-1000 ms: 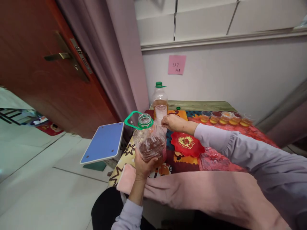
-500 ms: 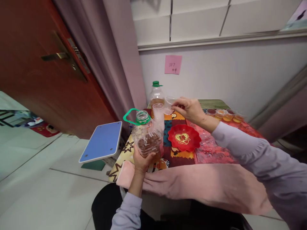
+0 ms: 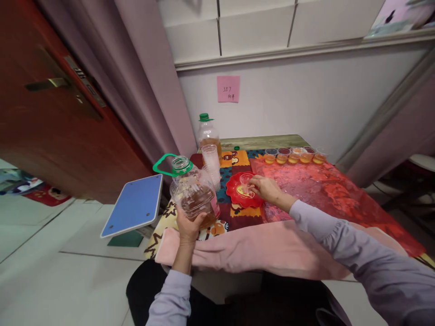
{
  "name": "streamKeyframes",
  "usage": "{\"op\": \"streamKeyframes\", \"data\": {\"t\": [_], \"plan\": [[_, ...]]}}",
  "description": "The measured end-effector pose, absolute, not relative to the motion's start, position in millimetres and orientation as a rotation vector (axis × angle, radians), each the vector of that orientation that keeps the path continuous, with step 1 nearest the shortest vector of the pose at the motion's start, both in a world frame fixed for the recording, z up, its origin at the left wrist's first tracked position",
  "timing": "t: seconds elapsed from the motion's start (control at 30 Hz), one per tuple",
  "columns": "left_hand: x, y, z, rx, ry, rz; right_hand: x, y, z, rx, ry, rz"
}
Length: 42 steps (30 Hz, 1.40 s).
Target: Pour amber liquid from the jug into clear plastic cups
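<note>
My left hand (image 3: 188, 225) is wrapped round the lower side of a large clear jug (image 3: 195, 199) of amber liquid, uncapped, with a green handle at its neck. Between the fingertips of my right hand (image 3: 267, 188) is a clear plastic cup (image 3: 246, 180), over the red scalloped plate (image 3: 234, 195); whether it touches the plate I cannot tell. Stacked clear cups (image 3: 211, 158) stand just behind the jug. A second jug (image 3: 208, 132) with a green cap is at the back, partly hidden by the stack.
Several cups of amber liquid (image 3: 294, 157) line the table's back right. A green cap (image 3: 237, 148) lies at the back. Pink cloth (image 3: 258, 249) covers the front edge. A blue board (image 3: 134, 203) stands at left, below the door.
My right hand has moved the cup from beside the stack down over the red plate. The view has shifted a little to the right. My left hand still holds the jug.
</note>
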State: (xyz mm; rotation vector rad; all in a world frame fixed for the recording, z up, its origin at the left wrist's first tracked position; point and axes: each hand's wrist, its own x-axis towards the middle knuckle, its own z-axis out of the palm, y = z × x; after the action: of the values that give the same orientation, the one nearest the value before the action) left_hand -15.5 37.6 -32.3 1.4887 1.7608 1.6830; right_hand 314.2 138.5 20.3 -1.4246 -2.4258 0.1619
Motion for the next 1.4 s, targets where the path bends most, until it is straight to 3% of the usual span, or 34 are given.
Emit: {"op": "streamKeyframes", "data": {"t": [0.23,0.4,0.5,0.67,0.9,1.13,1.4], "plan": [[-20.1,40.9,-39.5,1.521,1.757,1.703,326.4,130.1,39.3,-1.292,-2.157,0.179],[-19.8,39.1,-31.7,1.526,1.688,1.76,277.3,98.7,42.4,-1.048,-1.566,0.664],[-22.9,40.4,-21.3,1.506,1.555,1.76,224.0,75.7,28.3,-0.938,-1.575,0.892],[-27.4,46.9,-9.6,1.419,1.538,1.753,170.4,72.2,4.1,-0.929,-1.688,0.845],[-2.2,40.7,12.1,1.461,1.798,1.821,176.3,84.0,-7.5,-0.82,-1.664,0.809],[2.5,35.3,54.4,1.7,1.989,1.408,178.2,68.5,-7.3,-0.76,-1.367,1.239],[-6.5,31.8,75.0,1.876,2.105,1.051,171.8,59.2,-10.3,-0.653,-1.245,1.37]]}}
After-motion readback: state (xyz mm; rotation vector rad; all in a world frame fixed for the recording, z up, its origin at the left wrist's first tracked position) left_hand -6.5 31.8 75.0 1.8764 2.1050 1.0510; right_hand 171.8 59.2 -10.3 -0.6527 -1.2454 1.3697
